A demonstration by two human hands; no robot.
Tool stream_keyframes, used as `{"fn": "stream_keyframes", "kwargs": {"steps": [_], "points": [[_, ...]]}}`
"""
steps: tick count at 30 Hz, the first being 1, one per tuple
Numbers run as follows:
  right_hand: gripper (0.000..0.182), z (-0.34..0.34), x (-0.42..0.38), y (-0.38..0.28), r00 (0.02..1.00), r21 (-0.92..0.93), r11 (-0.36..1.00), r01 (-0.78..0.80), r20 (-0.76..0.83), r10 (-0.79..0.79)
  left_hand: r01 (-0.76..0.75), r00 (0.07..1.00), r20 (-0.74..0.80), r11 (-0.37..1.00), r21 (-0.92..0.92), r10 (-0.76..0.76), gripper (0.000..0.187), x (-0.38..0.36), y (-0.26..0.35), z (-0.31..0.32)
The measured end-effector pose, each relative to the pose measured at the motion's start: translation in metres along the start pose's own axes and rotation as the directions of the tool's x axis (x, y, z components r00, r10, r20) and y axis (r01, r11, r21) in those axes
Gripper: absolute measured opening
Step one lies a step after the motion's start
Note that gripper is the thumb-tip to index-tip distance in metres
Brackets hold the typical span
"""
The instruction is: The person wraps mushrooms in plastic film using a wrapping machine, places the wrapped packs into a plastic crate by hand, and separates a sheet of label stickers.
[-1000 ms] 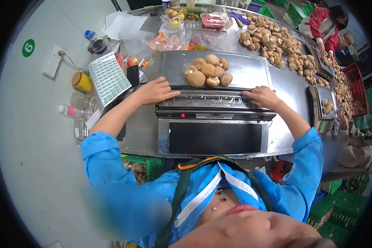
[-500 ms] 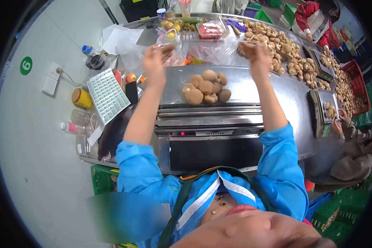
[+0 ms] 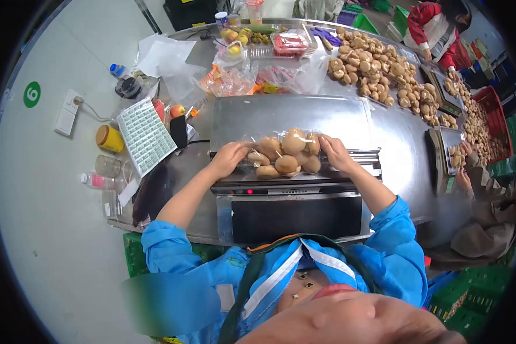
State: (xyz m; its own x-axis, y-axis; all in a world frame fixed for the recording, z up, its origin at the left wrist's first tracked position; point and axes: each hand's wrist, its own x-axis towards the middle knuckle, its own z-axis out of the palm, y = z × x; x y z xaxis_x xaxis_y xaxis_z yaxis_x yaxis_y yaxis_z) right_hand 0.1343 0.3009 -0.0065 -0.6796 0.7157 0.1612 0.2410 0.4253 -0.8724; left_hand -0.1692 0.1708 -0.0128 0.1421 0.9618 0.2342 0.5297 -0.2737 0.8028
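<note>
Clear film is drawn over a cluster of brown mushrooms (image 3: 285, 153), which sits above the rollers of a metal wrapping machine (image 3: 286, 112). At the cluster's left end my left hand (image 3: 233, 159) has its fingers closed on the film. My right hand (image 3: 335, 153) grips the film at the right end, close beside the mushrooms. Below them are a control strip with a red light and a black plate (image 3: 297, 220).
A large mushroom pile (image 3: 378, 69) lies at the back right, with scales (image 3: 450, 152) beyond. A co-worker's hands (image 3: 464, 172) are at the nearer scale. At left are a label sheet (image 3: 146, 135), a phone (image 3: 179, 132) and a yellow jar (image 3: 109, 137). Plastic bags (image 3: 229, 81) lie behind the machine.
Both hands have come down and toward my body from behind the machine. The mushrooms have shifted from the metal top to above the rollers, and film now covers them.
</note>
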Motion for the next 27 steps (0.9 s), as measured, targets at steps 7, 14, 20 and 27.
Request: {"fn": "stream_keyframes", "kwargs": {"steps": [7, 14, 20, 27], "points": [[0.038, 0.002, -0.092, -0.041, 0.911, 0.251, 0.877, -0.410, 0.163, 0.379, 0.530, 0.843, 0.235, 0.671, -0.519, -0.484, 0.035, -0.078, 0.073, 0.029], [0.030, 0.059, -0.181, -0.001, 0.968, -0.155, 0.977, -0.147, -0.224, 0.110, 0.491, 0.861, 0.009, 0.825, -0.279, -0.509, 0.028, -0.159, 0.037, 0.096], [0.029, 0.020, -0.263, -0.012, 0.605, 0.498, 0.428, -0.755, 0.276, 0.747, 0.644, 0.558, 0.413, 0.062, -0.763, -0.720, 0.030, -0.235, 0.079, 0.096], [0.032, 0.135, -0.254, -0.014, 0.508, 0.678, -0.217, -0.702, 0.691, 0.514, 0.645, 0.537, 0.512, -0.066, -0.762, -0.670, 0.014, -0.245, 0.030, 0.238]]}}
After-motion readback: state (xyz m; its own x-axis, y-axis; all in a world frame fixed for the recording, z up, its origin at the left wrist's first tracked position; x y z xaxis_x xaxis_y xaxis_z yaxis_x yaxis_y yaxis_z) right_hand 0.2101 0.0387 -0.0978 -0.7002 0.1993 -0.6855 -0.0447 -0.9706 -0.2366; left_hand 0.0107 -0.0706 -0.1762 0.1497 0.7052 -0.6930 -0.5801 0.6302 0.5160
